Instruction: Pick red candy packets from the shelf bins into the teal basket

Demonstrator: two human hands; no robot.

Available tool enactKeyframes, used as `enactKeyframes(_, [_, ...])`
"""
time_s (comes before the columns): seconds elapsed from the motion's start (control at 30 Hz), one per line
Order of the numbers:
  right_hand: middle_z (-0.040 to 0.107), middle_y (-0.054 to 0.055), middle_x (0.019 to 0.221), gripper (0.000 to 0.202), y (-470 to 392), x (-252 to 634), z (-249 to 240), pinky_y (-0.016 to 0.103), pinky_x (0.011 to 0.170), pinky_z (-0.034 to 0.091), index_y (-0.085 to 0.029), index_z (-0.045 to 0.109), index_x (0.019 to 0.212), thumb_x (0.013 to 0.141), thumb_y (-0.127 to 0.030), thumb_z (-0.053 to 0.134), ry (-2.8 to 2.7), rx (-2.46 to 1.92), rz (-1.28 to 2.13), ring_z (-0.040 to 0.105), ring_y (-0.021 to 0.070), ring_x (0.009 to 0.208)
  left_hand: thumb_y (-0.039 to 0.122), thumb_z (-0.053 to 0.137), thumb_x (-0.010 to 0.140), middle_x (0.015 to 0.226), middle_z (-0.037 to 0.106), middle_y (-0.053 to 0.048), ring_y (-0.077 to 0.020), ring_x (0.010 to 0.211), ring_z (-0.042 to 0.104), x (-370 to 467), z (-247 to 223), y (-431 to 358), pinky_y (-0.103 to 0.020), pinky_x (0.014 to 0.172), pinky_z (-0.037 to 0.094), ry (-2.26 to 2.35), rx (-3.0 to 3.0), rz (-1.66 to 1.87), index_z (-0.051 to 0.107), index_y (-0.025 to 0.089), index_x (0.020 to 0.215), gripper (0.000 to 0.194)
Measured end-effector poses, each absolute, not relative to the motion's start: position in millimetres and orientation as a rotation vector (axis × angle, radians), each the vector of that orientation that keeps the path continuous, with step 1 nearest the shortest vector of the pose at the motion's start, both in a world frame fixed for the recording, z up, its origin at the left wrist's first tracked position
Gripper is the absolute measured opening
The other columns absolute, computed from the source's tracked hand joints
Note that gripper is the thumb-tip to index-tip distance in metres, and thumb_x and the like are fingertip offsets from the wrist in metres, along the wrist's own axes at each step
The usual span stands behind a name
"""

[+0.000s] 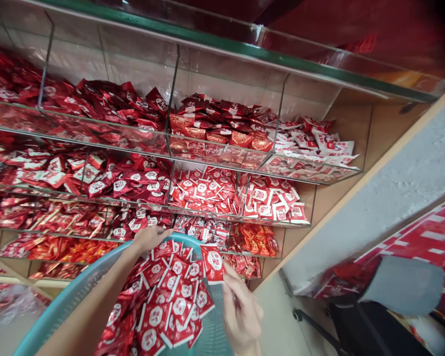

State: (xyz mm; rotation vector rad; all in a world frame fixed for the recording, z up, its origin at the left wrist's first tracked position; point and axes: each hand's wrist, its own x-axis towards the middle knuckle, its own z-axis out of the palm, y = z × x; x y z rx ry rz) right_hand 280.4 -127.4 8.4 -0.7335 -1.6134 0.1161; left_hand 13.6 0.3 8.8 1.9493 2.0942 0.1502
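A teal plastic basket [77, 282] stands in front of the shelves, heaped with small red packets [170, 301] that bear white round labels. At its far rim rests my left hand [152, 238], fingers curled over the edge. My right hand [242, 307] is above the basket's right side. Between its thumb and fingers it pinches one red candy packet [212, 263] with a white label, held upright near the far rim. The contents of the packets do not show.
Tiered shelves with clear bins hold red packets [118, 106], white-and-red packets [319, 141] and orange packets [257, 240]. A glass shelf edge [282, 59] runs overhead. A wall [378, 193] is at the right, with a grey and black chair [400, 287] beside it.
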Motion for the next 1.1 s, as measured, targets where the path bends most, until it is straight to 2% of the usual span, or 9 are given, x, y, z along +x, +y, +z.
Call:
enactKeyframes(0.07, [0.066,0.008,0.102,0.029,-127,278,9,0.035,0.079,0.055,-0.021,0.054,0.108,0.082,-0.007,0.051,-1.531,-0.782,0.254,0.063,0.0211,0.095,0.065,0.025,0.076,0.082,0.070,-0.005,-0.0242,0.083,0.063,14,10,0,-0.029,0.070,0.043,2.101,1.943,0.147,0.067,0.024,0.076,0.059])
enactKeyframes(0.17, [0.068,0.006,0.086,0.014,-123,275,9,0.031,0.070,0.056,-0.019,0.054,0.099,0.087,-0.019,0.047,-1.317,-0.896,0.720,0.067,0.0183,0.080,0.066,0.024,0.075,0.082,0.070,-0.005,-0.0243,0.082,0.063,14,10,0,-0.029,0.070,0.043,2.109,1.931,0.136,0.067,0.025,0.077,0.059])
enactKeyframes(0.23, [0.068,0.004,0.081,0.013,-119,276,8,0.029,0.067,0.056,-0.019,0.054,0.093,0.087,-0.028,0.047,-1.270,-0.931,1.005,0.067,0.0175,0.076,0.066,0.024,0.076,0.085,0.070,-0.005,-0.0248,0.084,0.063,13,10,-1,-0.030,0.071,0.043,2.107,1.940,0.128,0.067,0.025,0.079,0.060])
enactKeyframes(0.3, [0.067,0.003,0.080,0.016,-114,280,7,0.026,0.067,0.054,-0.019,0.056,0.089,0.086,-0.033,0.049,-1.387,-0.952,1.108,0.066,0.0161,0.076,0.066,0.023,0.076,0.086,0.070,-0.005,-0.0248,0.085,0.063,13,10,-1,-0.029,0.071,0.043,2.106,1.951,0.124,0.068,0.024,0.079,0.061])
enactKeyframes(0.37, [0.066,0.002,0.080,0.017,-110,287,5,0.022,0.068,0.051,-0.020,0.059,0.087,0.086,-0.034,0.049,-1.604,-1.003,1.040,0.064,0.0136,0.074,0.066,0.024,0.076,0.085,0.070,-0.005,-0.0242,0.084,0.063,14,11,-3,-0.029,0.070,0.043,2.101,1.954,0.126,0.068,0.024,0.078,0.060])
enactKeyframes(0.47, [0.066,0.000,0.081,0.019,-105,297,3,0.019,0.066,0.046,-0.022,0.061,0.091,0.088,-0.032,0.045,-1.931,-1.074,0.757,0.062,0.0106,0.069,0.065,0.025,0.076,0.081,0.070,-0.004,-0.0226,0.080,0.063,15,14,-6,-0.027,0.069,0.042,2.098,1.942,0.147,0.067,0.024,0.077,0.059])
enactKeyframes(0.67, [0.064,0.001,0.081,0.025,-89,296,-1,0.021,0.062,0.042,-0.023,0.057,0.097,0.093,-0.028,0.033,-2.285,-1.108,0.421,0.061,0.0123,0.067,0.065,0.027,0.076,0.076,0.070,-0.004,-0.0225,0.078,0.064,16,17,-12,-0.027,0.067,0.041,2.103,1.907,0.192,0.067,0.024,0.075,0.058])
enactKeyframes(0.9, [0.065,0.001,0.079,0.023,-75,281,1,0.021,0.061,0.040,-0.023,0.057,0.095,0.092,-0.028,0.035,-2.457,-1.090,0.354,0.061,0.0134,0.067,0.069,0.026,0.074,0.075,0.070,-0.004,-0.0218,0.077,0.064,10,15,-14,-0.026,0.066,0.040,2.097,1.898,0.235,0.068,0.023,0.073,0.062])
enactKeyframes(1.1, [0.066,0.000,0.081,0.022,-70,279,1,0.019,0.065,0.041,-0.024,0.058,0.096,0.092,-0.027,0.037,-2.429,-0.990,0.509,0.061,0.0115,0.070,0.067,0.027,0.075,0.077,0.070,-0.004,-0.0221,0.078,0.063,3,12,-14,-0.026,0.067,0.040,2.095,1.902,0.250,0.068,0.023,0.075,0.060])
